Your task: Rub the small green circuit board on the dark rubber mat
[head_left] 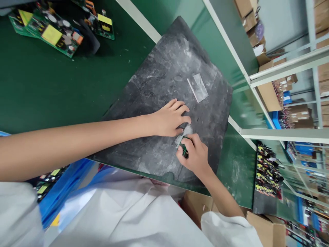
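Note:
My left hand [171, 119] lies palm down on a worn black mat [154, 92], its fingers spread and nothing gripped in it. Close beside it, my right hand [196, 156] pinches a small green circuit board [184, 149] between thumb and fingers. Most of that board is hidden by the fingers. A whitish, powdery-looking patch [188, 129] shows on the mat between the two hands. Beyond the left fingertips rests a flat, see-through rectangular piece [198, 88], seemingly plastic.
Several populated circuit boards [52, 32] sit on the green bench [64, 85] at the upper left. A blue bin [61, 192] with more boards is below my left arm. White frame rails [226, 37] run along the bench. Another batch of boards [268, 169] lies at right.

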Motion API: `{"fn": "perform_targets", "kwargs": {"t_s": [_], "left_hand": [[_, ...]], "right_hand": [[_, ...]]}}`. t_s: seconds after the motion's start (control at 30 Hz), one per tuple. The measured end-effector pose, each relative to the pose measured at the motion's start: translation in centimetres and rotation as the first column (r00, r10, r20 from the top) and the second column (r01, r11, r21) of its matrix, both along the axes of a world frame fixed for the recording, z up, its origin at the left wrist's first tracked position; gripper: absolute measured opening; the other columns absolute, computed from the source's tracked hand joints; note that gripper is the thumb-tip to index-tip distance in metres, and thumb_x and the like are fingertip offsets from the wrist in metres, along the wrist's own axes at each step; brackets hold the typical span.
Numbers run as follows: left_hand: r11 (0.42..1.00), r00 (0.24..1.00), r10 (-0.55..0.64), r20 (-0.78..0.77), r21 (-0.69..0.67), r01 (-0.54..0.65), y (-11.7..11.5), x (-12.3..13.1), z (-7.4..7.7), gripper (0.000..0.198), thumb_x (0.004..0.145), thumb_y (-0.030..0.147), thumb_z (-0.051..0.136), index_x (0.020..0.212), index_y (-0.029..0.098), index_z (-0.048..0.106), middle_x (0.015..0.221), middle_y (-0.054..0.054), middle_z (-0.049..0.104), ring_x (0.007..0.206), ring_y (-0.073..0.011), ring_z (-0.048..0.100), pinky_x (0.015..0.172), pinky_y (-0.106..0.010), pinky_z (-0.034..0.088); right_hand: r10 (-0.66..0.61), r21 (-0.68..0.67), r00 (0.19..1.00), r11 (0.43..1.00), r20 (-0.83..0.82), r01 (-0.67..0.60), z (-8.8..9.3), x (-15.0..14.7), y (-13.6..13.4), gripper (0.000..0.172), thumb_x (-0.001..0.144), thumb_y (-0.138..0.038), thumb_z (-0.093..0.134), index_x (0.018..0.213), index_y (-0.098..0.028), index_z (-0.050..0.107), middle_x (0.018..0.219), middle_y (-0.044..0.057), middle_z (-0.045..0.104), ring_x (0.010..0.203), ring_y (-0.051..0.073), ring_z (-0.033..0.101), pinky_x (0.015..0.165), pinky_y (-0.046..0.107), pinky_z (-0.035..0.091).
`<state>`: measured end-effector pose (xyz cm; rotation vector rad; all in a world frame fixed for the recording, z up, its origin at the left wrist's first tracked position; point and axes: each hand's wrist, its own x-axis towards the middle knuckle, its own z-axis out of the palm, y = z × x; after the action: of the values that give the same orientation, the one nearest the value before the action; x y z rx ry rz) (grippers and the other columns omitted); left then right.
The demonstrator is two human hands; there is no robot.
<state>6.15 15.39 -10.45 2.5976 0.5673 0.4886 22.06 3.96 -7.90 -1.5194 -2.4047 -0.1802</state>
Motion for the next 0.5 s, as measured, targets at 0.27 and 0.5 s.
{"fn": "perform_targets", "kwargs": {"t_s": [0.27, 0.5], "left_hand": [[1.000, 1.000, 0.007, 0.007, 0.000, -0.007, 0.0, 0.1, -0.1, 0.036, 0.079, 0.029, 0.059, 0.114, 0.021, 0.059, 0.133, -0.013, 0.043, 0.129, -0.0350, 0.030, 0.109, -0.055, 0.021], [1.000, 1.000, 0.002, -0.021, -0.014, -0.002, 0.0, 0.0, 0.1, 0.037, 0.080, 0.031, 0.058, 0.115, 0.020, 0.058, 0.135, -0.014, 0.041, 0.131, -0.0358, 0.028, 0.110, -0.053, 0.019]], "right_hand": [[-0.057, 0.017, 0.998, 0.998, -0.008, 0.058, 0.0, -0.1, -0.1, 0.011, 0.086, -0.025, 0.044, 0.086, -0.018, 0.053, 0.086, 0.007, 0.049, 0.069, 0.017, 0.052, 0.053, 0.026, 0.043], [-0.150, 0.067, 0.988, 0.986, -0.042, 0.152, 0.1, 0.0, 0.1, 0.011, 0.087, -0.023, 0.042, 0.084, -0.019, 0.052, 0.083, 0.005, 0.051, 0.070, 0.017, 0.053, 0.054, 0.025, 0.042]]}}
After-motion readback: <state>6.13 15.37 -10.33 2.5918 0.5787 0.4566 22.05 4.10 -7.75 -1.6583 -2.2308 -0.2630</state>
